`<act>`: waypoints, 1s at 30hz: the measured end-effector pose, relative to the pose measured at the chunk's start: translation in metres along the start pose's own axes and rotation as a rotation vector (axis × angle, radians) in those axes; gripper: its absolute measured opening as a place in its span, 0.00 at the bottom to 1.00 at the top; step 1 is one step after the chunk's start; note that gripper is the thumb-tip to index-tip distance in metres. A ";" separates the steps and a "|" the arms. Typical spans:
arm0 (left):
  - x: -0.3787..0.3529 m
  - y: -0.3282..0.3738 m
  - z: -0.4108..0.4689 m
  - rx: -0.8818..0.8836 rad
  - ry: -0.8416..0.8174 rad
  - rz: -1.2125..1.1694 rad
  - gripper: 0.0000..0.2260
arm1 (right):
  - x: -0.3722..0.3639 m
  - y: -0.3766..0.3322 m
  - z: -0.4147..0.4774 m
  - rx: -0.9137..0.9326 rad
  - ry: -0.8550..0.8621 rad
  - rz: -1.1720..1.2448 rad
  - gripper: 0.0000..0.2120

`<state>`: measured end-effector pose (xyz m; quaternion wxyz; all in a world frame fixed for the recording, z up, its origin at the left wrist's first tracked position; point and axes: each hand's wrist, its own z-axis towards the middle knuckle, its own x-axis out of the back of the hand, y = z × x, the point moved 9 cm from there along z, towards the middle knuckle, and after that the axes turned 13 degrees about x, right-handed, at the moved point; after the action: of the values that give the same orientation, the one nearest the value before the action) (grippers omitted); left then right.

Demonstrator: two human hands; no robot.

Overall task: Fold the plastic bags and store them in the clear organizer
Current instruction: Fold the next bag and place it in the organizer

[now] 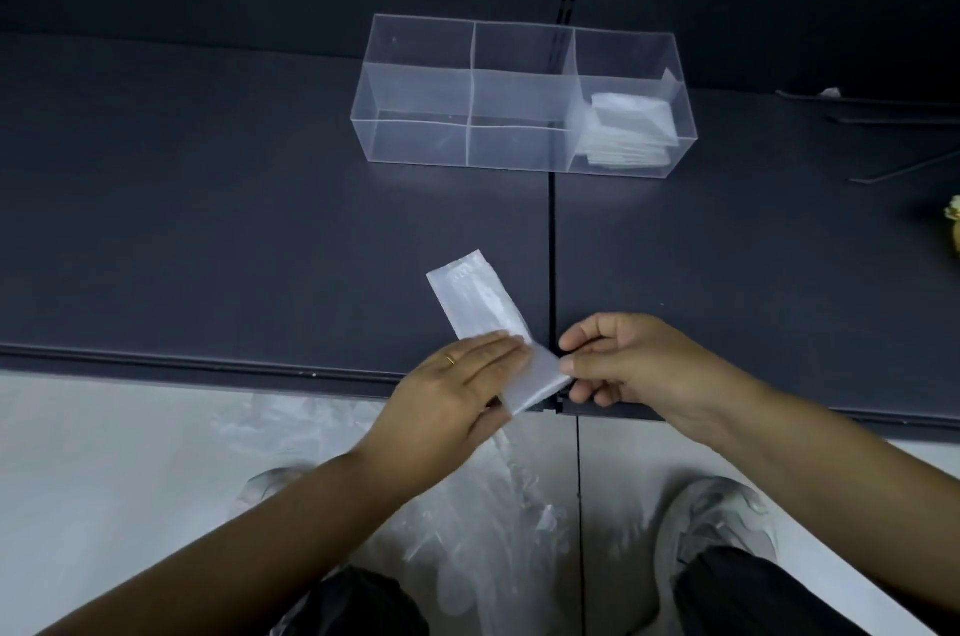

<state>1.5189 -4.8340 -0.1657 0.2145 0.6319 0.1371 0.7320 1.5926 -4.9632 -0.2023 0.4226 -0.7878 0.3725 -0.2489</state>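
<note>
A plastic bag (475, 297), folded into a long narrow strip, lies on the dark shelf (208, 220) near its front edge. My left hand (457, 391) presses flat on the strip's near part, fingers straight. My right hand (618, 360) pinches the strip's near end, which is bent over to the right. The clear organizer (415, 116) stands further back, with a stack of folded bags (631, 131) in its right-hand compartment. Its other compartments look empty.
Loose unfolded plastic bags (467, 505) lie on the pale floor below the shelf edge, between my shoes. Thin dark rods (893, 110) lie at the shelf's right. A yellowish object (953, 230) shows at the right border.
</note>
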 end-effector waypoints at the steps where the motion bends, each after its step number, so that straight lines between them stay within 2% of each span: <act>1: 0.005 -0.001 0.003 0.018 0.036 -0.033 0.16 | -0.001 -0.004 0.000 0.013 -0.006 0.031 0.06; 3: 0.012 -0.007 0.007 0.097 0.033 -0.124 0.16 | 0.000 -0.019 0.002 0.100 -0.006 0.045 0.06; 5: 0.015 -0.017 0.010 0.216 -0.018 -0.231 0.16 | 0.006 -0.038 0.007 0.252 -0.017 -0.034 0.11; 7: 0.014 -0.029 0.012 0.338 -0.048 -0.319 0.15 | 0.002 -0.052 0.012 0.377 -0.114 -0.123 0.20; 9: 0.014 -0.038 0.015 0.431 -0.037 -0.407 0.15 | -0.012 -0.051 0.019 0.406 -0.240 -0.190 0.24; 11: 0.012 -0.045 0.017 0.520 -0.055 -0.542 0.16 | -0.024 -0.046 0.028 0.389 -0.263 -0.233 0.18; 14: 0.008 -0.057 0.021 0.631 -0.089 -0.655 0.17 | -0.024 -0.040 0.043 0.355 -0.115 -0.230 0.06; 17: 0.006 -0.069 0.026 0.719 -0.097 -0.642 0.18 | -0.017 -0.037 0.052 0.294 0.024 -0.228 0.04; 20: 0.003 -0.089 0.025 0.920 -0.045 -0.875 0.12 | -0.014 -0.033 0.059 0.217 0.086 -0.244 0.05; 22: 0.011 -0.103 0.020 1.024 0.041 -0.939 0.09 | -0.014 -0.033 0.063 0.185 0.113 -0.270 0.05; 24: 0.025 -0.109 0.017 1.002 0.129 -0.800 0.07 | -0.014 -0.034 0.066 0.170 0.120 -0.309 0.05; 25: 0.035 -0.108 0.017 0.935 0.181 -0.639 0.08 | -0.015 -0.035 0.068 0.168 0.119 -0.330 0.06; 28: 0.054 -0.068 0.027 0.535 0.272 -0.126 0.11 | -0.016 -0.037 0.071 0.164 0.132 -0.390 0.07; 30: 0.035 -0.044 0.033 0.341 0.172 0.069 0.18 | -0.016 -0.039 0.071 0.162 0.147 -0.432 0.07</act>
<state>1.5542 -4.7812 -0.1502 0.0667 0.5984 0.2551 0.7565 1.6478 -4.9016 -0.2077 0.3930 -0.7925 0.2041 -0.4193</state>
